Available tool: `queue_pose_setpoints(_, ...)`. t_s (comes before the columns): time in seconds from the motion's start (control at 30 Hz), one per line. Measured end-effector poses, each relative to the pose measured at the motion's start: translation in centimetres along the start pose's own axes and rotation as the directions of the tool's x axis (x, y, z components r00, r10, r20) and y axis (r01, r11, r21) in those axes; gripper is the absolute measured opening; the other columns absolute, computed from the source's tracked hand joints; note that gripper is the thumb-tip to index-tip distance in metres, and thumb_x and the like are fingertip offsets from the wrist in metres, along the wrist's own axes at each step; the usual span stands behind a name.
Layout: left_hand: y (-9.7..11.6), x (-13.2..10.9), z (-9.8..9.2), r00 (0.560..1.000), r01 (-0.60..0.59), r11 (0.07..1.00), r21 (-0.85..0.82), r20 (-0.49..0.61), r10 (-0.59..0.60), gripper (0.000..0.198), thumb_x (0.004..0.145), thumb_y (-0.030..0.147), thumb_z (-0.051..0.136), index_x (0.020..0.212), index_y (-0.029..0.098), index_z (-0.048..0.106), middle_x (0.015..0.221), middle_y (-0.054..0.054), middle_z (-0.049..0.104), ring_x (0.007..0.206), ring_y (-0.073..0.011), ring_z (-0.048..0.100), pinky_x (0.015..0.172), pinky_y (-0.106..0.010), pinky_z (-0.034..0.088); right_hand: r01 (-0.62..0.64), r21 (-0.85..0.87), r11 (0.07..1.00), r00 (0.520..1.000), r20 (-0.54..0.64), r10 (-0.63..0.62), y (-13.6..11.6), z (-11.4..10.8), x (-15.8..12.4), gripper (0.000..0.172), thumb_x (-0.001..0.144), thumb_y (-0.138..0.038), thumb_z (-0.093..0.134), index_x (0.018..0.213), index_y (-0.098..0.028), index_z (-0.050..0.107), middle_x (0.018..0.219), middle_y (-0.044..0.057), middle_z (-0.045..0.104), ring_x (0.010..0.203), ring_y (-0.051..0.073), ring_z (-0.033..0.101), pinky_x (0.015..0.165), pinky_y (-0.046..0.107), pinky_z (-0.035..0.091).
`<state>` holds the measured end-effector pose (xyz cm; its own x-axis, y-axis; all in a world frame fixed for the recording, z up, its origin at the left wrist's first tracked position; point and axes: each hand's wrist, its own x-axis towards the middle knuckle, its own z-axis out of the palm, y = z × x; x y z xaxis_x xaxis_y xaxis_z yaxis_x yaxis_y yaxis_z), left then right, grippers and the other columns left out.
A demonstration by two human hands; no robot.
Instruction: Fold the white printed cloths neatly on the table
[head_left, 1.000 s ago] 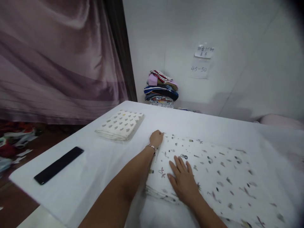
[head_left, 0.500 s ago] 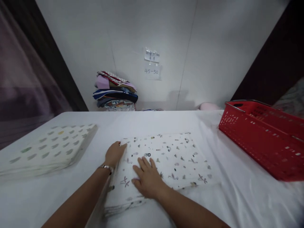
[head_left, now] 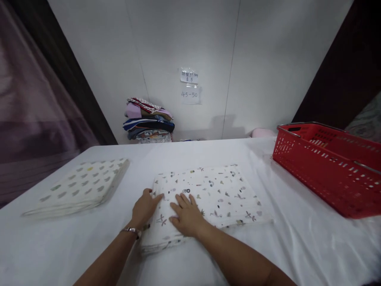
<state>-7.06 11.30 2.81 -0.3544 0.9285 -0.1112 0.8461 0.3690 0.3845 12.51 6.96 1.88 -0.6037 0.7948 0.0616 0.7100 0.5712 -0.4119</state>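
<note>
A folded white cloth printed with small palms, birds and rainbows lies in several layers on the white-covered table. My left hand, with a metal band at the wrist, grips the cloth's left edge. Its thumb rests on top, while the other fingers are partly hidden along the side. Flat on the upper layer, left of the cloth's middle, lies my right hand with its fingers spread. Further left is a second folded cloth, cream with grey leaf-like shapes and one yellow one.
A red plastic basket with metal handles stands at the right. Behind the table, a pile of folded fabrics rises against the wall. Two paper notes are fixed there. A pinkish curtain hangs at the left.
The view has shifted slightly. My left hand has moved a little down along the cloth's left edge; my right hand stays flat on the cloth.
</note>
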Motion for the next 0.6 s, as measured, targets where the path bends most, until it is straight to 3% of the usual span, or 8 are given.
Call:
queue_pose_setpoints(0.13, 0.3, -0.5, 0.1, 0.999, -0.033, 0.998, 0.052, -0.027, 0.034, 0.066, 0.081, 0.057, 0.041, 0.128, 0.01, 0.036, 0.107, -0.018, 0.062, 0.097, -0.0326, 0.06, 0.079, -0.041, 0.045, 0.003, 0.012, 1.0, 1.0, -0.01, -0.003, 0.0, 0.0, -0.1, 0.051, 0.092, -0.046, 0.033, 0.137, -0.021, 0.035, 0.15, 0.01, 0.022, 0.138, 0.025, 0.011, 0.11, 0.051, 0.007)
queue_pose_setpoints(0.2, 0.4, -0.7, 0.1, 0.989, -0.095, 0.99, 0.1, -0.104, 0.105, 0.066, 0.082, 0.054, 0.04, 0.13, 0.009, 0.034, 0.118, -0.02, 0.056, 0.105, -0.0325, 0.056, 0.083, -0.041, 0.044, 0.009, 0.021, 1.0, 1.0, -0.015, -0.009, 0.0, -0.1, -0.2, 0.051, 0.092, -0.046, 0.033, 0.137, -0.02, 0.035, 0.15, 0.01, 0.022, 0.138, 0.025, 0.011, 0.11, 0.05, 0.007)
queue_pose_setpoints(0.27, 0.6, -0.9, 0.4, 0.944, -0.209, 0.962, 0.175, -0.221, 0.246, 0.064, 0.083, 0.05, 0.04, 0.131, 0.009, 0.035, 0.128, -0.02, 0.049, 0.116, -0.0315, 0.048, 0.091, -0.041, 0.041, 0.005, 0.021, 1.0, 1.0, -0.01, -0.005, 0.0, -0.2, -0.2, 0.052, 0.092, -0.046, 0.033, 0.137, -0.02, 0.035, 0.15, 0.01, 0.021, 0.138, 0.025, 0.011, 0.11, 0.05, 0.007)
queue_pose_setpoints(0.33, 0.6, -1.1, 1.0, 0.867, -0.353, 0.903, 0.245, -0.277, 0.414, 0.059, 0.084, 0.046, 0.04, 0.13, 0.01, 0.038, 0.136, -0.018, 0.043, 0.126, -0.0292, 0.039, 0.1, -0.04, 0.034, 0.0, 0.014, 1.0, 1.0, -0.003, 0.0, 0.0, -0.3, -0.2, 0.052, 0.092, -0.046, 0.033, 0.137, -0.021, 0.035, 0.15, 0.01, 0.021, 0.138, 0.025, 0.01, 0.11, 0.051, 0.008)
queue_pose_setpoints(0.43, 0.4, -1.4, 2.4, 0.791, -0.524, 0.798, 0.297, -0.179, 0.586, 0.049, 0.085, 0.039, 0.041, 0.127, 0.015, 0.045, 0.139, -0.014, 0.041, 0.132, -0.0281, 0.031, 0.106, -0.043, 0.026, -0.006, 0.006, 1.0, 1.0, -0.007, 0.006, 0.0, -0.3, -0.2, 0.053, 0.092, -0.047, 0.034, 0.138, -0.022, 0.033, 0.15, 0.009, 0.022, 0.138, 0.024, 0.012, 0.11, 0.05, 0.008)
queue_pose_setpoints(0.5, 0.2, -1.5, 3.1, 0.787, -0.555, 0.766, 0.324, -0.096, 0.61, 0.045, 0.086, 0.036, 0.039, 0.125, 0.016, 0.05, 0.138, -0.013, 0.043, 0.132, -0.0294, 0.031, 0.106, -0.047, 0.025, -0.007, 0.001, 1.0, 1.0, -0.013, 0.007, 0.0, -0.2, -0.2, 0.054, 0.091, -0.048, 0.034, 0.139, -0.022, 0.032, 0.149, 0.009, 0.023, 0.138, 0.024, 0.013, 0.11, 0.05, 0.008)
queue_pose_setpoints(0.6, 0.1, -1.5, 3.5, 0.798, -0.538, 0.756, 0.373, -0.063, 0.599, 0.046, 0.088, 0.035, 0.035, 0.126, 0.015, 0.05, 0.138, -0.013, 0.043, 0.132, -0.0294, 0.031, 0.107, -0.047, 0.023, -0.013, -0.001, 1.0, 1.0, -0.012, 0.013, 0.0, 0.1, 0.0, 0.054, 0.091, -0.048, 0.034, 0.139, -0.022, 0.032, 0.149, 0.009, 0.023, 0.138, 0.023, 0.012, 0.11, 0.049, 0.008)
